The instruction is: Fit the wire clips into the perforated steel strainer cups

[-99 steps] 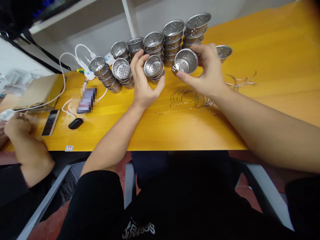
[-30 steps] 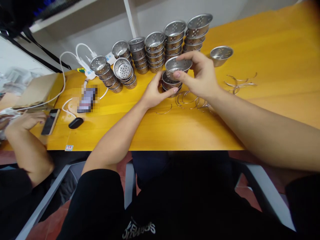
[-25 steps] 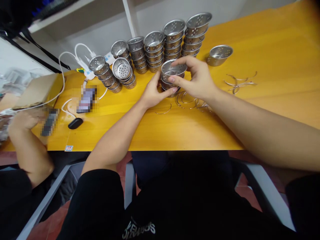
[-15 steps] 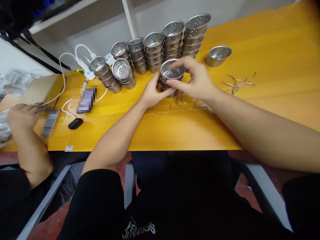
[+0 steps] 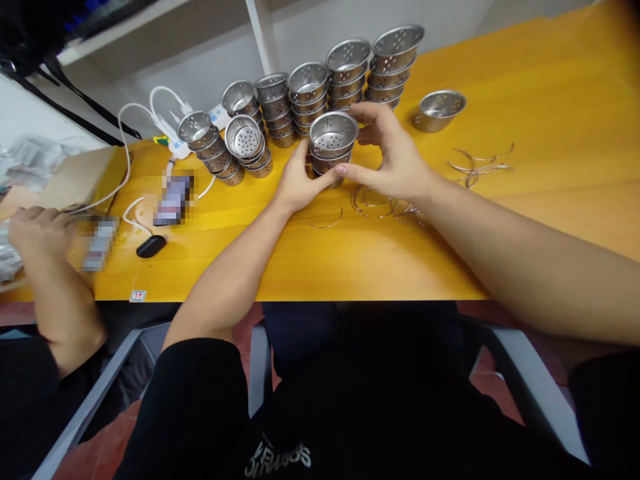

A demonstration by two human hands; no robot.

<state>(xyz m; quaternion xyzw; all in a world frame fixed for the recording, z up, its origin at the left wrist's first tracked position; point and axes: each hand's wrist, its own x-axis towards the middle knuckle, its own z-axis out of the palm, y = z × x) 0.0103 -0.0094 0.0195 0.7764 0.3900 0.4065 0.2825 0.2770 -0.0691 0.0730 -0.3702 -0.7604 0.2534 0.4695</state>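
A short stack of perforated metal cups (image 5: 333, 137) stands on the table before me, its open rims facing up. My left hand (image 5: 299, 179) is closed around the stack's lower left side, with the thumb across the front and the other fingers mostly hidden. To the right, my right hand (image 5: 393, 150) has thumb and fingers spread apart. Its thumb tip meets my left thumb at the stack's front, while its fingertips are near the top rim. A gap shows between its palm and the cups. Thin curved wire handles (image 5: 370, 200) lie just below my right hand.
Several taller cup stacks (image 5: 310, 100) line the back. A single cup (image 5: 440, 111) sits at the right, above more wire handles (image 5: 473, 168). Leftward are a phone (image 5: 173, 200), a black case (image 5: 151, 247), white cables, and another person's hand (image 5: 43, 233) beside a second phone.
The short stack has shifted left and slightly back with my left hand around it. My right hand's fingers have come away from the top cup and spread.
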